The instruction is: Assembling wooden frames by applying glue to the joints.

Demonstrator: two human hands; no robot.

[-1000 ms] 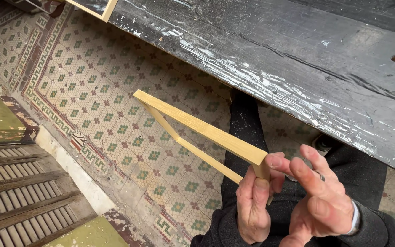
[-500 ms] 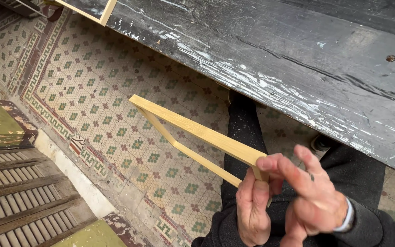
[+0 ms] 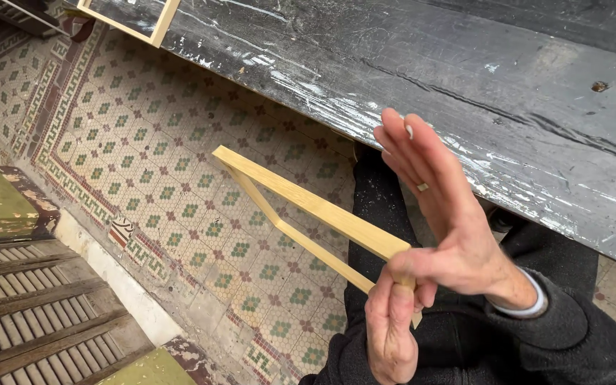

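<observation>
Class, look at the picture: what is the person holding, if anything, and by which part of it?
A light wooden frame, held at its near corner. The left hand grips that corner from below; the right hand presses its thumb there, fingers spread open.

No packages, labels, signs or screens in view.
</observation>
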